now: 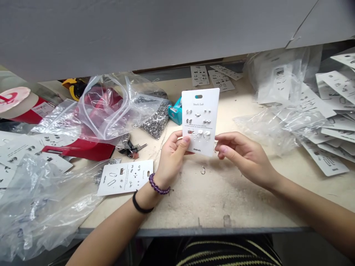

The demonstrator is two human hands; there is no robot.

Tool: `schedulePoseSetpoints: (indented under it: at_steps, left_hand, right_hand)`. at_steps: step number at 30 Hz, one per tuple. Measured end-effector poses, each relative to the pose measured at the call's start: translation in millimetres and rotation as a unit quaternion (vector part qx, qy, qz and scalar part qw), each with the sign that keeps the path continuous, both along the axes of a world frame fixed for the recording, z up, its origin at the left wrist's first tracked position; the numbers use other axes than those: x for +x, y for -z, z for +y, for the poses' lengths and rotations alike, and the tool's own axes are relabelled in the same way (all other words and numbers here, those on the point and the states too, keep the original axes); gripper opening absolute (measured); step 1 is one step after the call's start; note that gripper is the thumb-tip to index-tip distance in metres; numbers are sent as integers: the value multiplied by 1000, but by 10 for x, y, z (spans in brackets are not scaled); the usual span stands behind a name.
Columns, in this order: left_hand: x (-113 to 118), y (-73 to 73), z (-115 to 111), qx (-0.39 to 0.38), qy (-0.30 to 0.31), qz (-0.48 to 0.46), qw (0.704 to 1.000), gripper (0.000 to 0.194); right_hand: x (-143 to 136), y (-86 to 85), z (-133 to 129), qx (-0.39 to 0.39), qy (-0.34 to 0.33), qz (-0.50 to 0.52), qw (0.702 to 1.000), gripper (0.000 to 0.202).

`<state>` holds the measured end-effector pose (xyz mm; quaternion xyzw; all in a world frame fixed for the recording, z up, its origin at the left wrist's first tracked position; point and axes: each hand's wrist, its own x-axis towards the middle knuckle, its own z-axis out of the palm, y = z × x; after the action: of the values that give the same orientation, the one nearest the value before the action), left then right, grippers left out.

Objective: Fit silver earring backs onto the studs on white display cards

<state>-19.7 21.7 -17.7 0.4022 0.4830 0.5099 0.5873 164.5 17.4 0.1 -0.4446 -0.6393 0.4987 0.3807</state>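
Earring card held upright in the left hand, right fingers at its edge

Take the held earring card (198, 96) as the clock's centre, with twelve pointing away from the person. The left hand (170, 159) grasps its lower left part, thumb on the front. The card stands above the worktable (235, 210), its printed front and small metal pieces towards the person.

The right hand (249, 160) is at four o'clock, thumb and forefinger close together beside the card's right edge. The view is poor there: I cannot tell whether they pinch a small piece or touch the card.

A loose hoop (203, 170) lies at six o'clock. A second earring card (122, 179) lies at eight, and a zip bag of small metal pieces (155, 125) at nine, with a teal tool (175, 112) between that bag and the held card. More carded earrings (199, 75) lie at twelve, and a heap of cards (328, 166) spreads at three to four.

The step in hand looks like close handling or checking of the card's front. Any next move here would call for a steady left grip and light right fingertips, clear of the tiny mounted pieces.
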Motion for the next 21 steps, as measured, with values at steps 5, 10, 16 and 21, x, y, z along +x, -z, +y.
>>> schedulePoseSetpoints:
  at_steps: [5, 10, 16, 21]
  left_hand:
    - [-54, 3, 81, -45, -29, -67, 996, 24]
    - [-81, -86, 102, -169, -43, -283, 943, 7]
    - [-118, -148, 69, -225, 3, -492, 841, 9]
    - [-136, -141, 38, -188, 76, -534, 821, 19]
  right_hand:
    - [56, 7, 85, 75, 40, -83, 993, 16]
    - [99, 115, 188, 280, 51, -211, 935, 11]
    - [68, 220, 219, 319, -6, -329, 889, 14]
    - [36, 209, 185, 303, -61, -392, 866, 15]
